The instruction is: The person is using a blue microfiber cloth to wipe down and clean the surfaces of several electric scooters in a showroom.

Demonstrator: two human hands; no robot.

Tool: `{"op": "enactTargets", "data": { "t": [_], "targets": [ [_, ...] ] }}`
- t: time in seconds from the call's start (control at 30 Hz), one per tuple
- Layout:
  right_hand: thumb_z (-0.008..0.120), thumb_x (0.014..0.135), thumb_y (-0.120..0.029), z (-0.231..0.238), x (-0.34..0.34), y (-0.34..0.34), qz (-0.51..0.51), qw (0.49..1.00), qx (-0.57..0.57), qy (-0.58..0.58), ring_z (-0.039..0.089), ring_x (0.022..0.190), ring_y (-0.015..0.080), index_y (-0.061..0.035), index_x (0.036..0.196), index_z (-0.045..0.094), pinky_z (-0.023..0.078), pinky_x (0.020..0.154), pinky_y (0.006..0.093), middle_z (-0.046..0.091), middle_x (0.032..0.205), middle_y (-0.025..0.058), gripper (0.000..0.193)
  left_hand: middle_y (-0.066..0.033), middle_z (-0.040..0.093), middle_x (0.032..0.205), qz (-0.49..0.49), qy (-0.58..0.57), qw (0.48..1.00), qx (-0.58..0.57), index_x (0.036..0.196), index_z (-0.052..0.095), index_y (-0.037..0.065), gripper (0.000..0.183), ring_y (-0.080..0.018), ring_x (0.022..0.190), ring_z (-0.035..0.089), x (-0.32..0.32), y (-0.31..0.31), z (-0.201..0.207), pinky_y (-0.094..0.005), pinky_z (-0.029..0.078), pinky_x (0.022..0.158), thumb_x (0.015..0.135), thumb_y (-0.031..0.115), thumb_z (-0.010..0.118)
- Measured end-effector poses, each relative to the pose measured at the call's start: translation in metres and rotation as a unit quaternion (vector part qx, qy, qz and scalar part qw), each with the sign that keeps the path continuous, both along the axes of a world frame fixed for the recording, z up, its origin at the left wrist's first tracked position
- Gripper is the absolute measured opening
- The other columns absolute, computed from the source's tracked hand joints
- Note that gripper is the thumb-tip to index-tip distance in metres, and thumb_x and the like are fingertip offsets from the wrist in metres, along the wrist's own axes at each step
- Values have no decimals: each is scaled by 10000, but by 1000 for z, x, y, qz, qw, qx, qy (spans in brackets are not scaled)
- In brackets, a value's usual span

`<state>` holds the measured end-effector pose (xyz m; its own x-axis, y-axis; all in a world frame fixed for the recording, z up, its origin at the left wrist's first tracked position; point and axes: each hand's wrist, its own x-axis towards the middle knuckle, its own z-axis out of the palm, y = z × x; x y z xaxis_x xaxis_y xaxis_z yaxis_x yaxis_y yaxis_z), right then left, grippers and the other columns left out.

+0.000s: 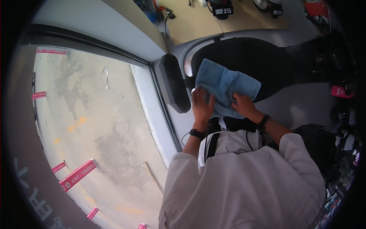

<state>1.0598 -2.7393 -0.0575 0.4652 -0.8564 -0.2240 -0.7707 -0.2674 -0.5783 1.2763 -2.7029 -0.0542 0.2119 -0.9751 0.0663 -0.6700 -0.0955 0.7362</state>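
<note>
A light blue cloth point(228, 82) lies spread and creased over the black seat point(244, 47) of what looks like a scooter. My left hand point(203, 107) rests at the cloth's near left edge, its fingers apart and the thumb against the fabric. At the near right part of the cloth my right hand point(244, 106) has its fingers bent into the fabric, pinching a fold of it. The cloth partly hides those fingertips. Just left of my left hand stands a black padded backrest point(173, 84).
A large window point(95, 126) fills the left side, with pavement outside and pink strips on it. Other scooters point(223, 9) stand at the far side on a tan floor point(187, 28). The handlebar area point(331, 57) is at the right, beside a pink tag point(340, 91).
</note>
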Motion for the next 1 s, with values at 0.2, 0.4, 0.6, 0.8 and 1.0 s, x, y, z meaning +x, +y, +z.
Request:
{"op": "enactTargets", "data": {
  "t": [0.2, 0.4, 0.6, 0.8, 1.0],
  "targets": [
    [661, 800, -195, -1, -22, 7, -27, 998, 16, 59, 650, 783, 357, -30, 1003, 526, 514, 680, 441, 657, 838, 172, 295, -199, 494, 1238, 136, 34, 990, -17, 1336, 435, 55, 632, -371, 1172, 484, -12, -17, -15, -437, 447, 944, 791, 255, 687],
    [680, 799, -246, 11, -14, 2, -19, 993, 22, 111, 641, 751, 345, -39, 964, 537, 511, 675, 433, 650, 812, 148, 301, -194, 529, 1206, 88, 112, 970, 199, 1308, 467, 28, 620, -352, 1195, 477, 2, -21, -5, -417, 443, 958, 782, 265, 696],
    [695, 811, -256, 15, -5, -27, -54, 990, -111, 74, 620, 779, 327, -48, 928, 560, 501, 688, 431, 632, 882, 127, 273, -195, 554, 1207, 12, 213, 969, 122, 1233, 536, 18, 492, -379, 1146, 526, 8, 13, 8, -395, 446, 962, 765, 114, 654],
    [665, 852, -173, 8, 26, -9, -34, 994, -96, -34, 583, 1030, 304, -46, 1082, 556, 472, 866, 390, 592, 1101, 156, 284, -198, 582, 1254, -208, 332, 920, -18, 1345, 495, 56, 670, -363, 1146, 576, 14, 17, 121, -364, 436, 987, 705, -137, 547],
    [519, 965, -273, 51, 150, -7, -129, 807, 333, -471, 457, 1250, 304, -34, 1360, 375, 353, 1047, 394, 455, 1344, 183, 484, -172, 625, 1202, -33, 240, 952, -189, 1354, 496, 81, 646, -306, 1057, 635, 62, 15, 204, -330, 483, 907, 747, -127, 569]
  ]
}}
